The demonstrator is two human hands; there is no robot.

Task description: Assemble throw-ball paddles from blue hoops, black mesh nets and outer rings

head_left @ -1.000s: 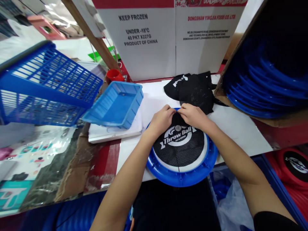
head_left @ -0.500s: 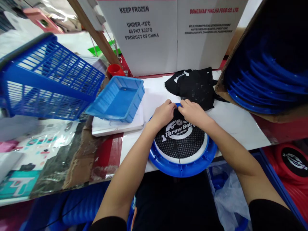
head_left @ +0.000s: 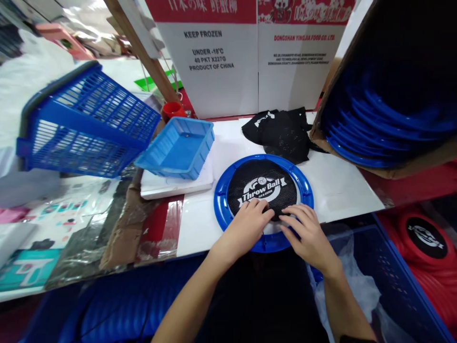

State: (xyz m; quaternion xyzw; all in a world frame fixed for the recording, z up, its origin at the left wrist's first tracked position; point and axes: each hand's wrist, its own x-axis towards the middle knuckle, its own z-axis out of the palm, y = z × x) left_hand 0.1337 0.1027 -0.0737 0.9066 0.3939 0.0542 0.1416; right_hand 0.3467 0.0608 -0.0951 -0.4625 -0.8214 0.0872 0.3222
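Throw Ball mesh panel (head_left: 260, 175), black with white lettering, lay inside a blue plastic ring (head_left: 222, 200) on the white sheet (head_left: 337, 186) covering the tabletop, its print readable from the worker's side. A pale crescent showed between the mesh and the ring along the near edge, so handling it well seemed to call for small, even pulls from both sides, the print kept centred and the ring flat rather than dragged toward the table's front edge. The left hand (head_left: 248, 220) came in palm down, its fingers bent onto the lower part of the mesh; whether they pinched the cloth could not be told. The right hand (head_left: 307, 234) was loose, fingers parted and gently curved, the tips at the mesh's near right margin, with no grip visible. Both forearms angled inward from below, wrists low, bringing the fingertips close together over the near side. More black mesh pieces (head_left: 283, 133) lay just beyond the ring.
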